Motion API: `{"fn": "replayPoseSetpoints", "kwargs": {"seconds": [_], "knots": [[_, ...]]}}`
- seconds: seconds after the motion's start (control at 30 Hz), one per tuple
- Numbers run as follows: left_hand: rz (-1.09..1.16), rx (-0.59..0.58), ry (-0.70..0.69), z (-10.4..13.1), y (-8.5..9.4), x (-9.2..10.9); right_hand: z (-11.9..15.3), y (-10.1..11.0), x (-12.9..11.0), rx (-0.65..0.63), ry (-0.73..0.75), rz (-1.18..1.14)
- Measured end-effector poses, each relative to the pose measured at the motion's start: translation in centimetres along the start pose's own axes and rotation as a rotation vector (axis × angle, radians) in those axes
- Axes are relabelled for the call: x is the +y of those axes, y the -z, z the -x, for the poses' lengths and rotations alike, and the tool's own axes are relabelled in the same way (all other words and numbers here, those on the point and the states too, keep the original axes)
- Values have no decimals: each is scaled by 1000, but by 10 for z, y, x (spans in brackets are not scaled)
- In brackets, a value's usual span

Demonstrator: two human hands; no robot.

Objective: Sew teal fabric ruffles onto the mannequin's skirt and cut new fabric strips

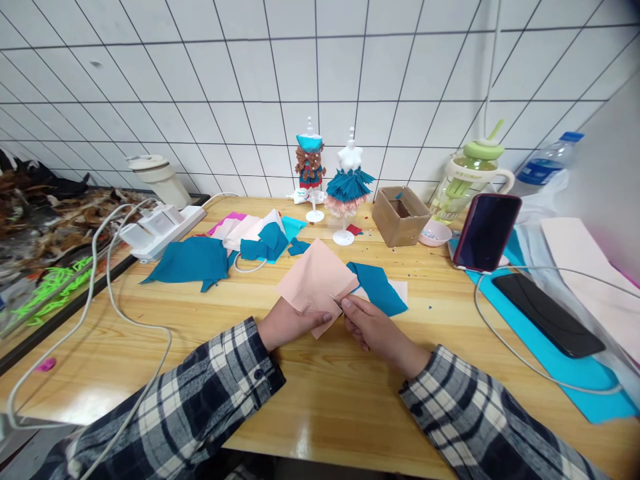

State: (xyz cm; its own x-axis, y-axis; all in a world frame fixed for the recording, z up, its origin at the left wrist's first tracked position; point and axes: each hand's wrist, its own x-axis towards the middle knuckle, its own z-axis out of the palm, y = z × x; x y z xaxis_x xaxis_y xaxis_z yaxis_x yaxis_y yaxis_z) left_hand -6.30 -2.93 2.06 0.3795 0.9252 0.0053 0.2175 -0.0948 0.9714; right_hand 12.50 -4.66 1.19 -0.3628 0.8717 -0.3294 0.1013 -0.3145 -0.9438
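The left hand (pixel 295 323) pinches the pink sheet (pixel 316 277) near its lower edge, thumb on top and fingers hidden beneath. The right hand (pixel 367 325) is closed on a thin metal tool (pixel 335 301), whose tip lies against the sheet's right side; most of the tool is hidden in the grip. The sheet is held between both hands, just above the middle of the worktop (pixel 325 413).

Just beyond the right hand, a blue piece (pixel 379 288) lies partly over a paler one. Left of the sheet are a larger blue piece (pixel 193 260) and a pile of blue, cyan and pale pink scraps (pixel 267 241), with a white loop (pixel 250 269) beside it.

Behind these stand two small dress forms: the left one (pixel 310 163) in blue, brown and red, the right one (pixel 350 190) bare on top above a blue and pink skirt. To their right sit an open box (pixel 397 223), a bowl (pixel 434 235) and a green-lidded jug (pixel 467 177). At far right, one phone (pixel 487 233) stands upright, while another (pixel 547 313) lies flat on a cyan sheet (pixel 575 390). At left, a power strip (pixel 170 233) lies before a lidded cup (pixel 163 183).
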Motion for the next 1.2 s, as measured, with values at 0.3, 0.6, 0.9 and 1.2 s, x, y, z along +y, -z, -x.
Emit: {"fn": "replayPoseSetpoints", "kwargs": {"seconds": [0.3, 0.6, 0.9, 1.2], "knots": [[-63, -14, -19, 0, 0, 0, -2, 2, 4, 4, 54, 57], [-82, 20, -20, 1, -3, -3, -3, 2, 8, 26, 57, 77], [-92, 56, -24, 1, -4, 0, -3, 1, 5, 21, 42, 49], [-164, 28, 12, 1, -5, -1, 1, -2, 0, 7, 11, -2]]}}
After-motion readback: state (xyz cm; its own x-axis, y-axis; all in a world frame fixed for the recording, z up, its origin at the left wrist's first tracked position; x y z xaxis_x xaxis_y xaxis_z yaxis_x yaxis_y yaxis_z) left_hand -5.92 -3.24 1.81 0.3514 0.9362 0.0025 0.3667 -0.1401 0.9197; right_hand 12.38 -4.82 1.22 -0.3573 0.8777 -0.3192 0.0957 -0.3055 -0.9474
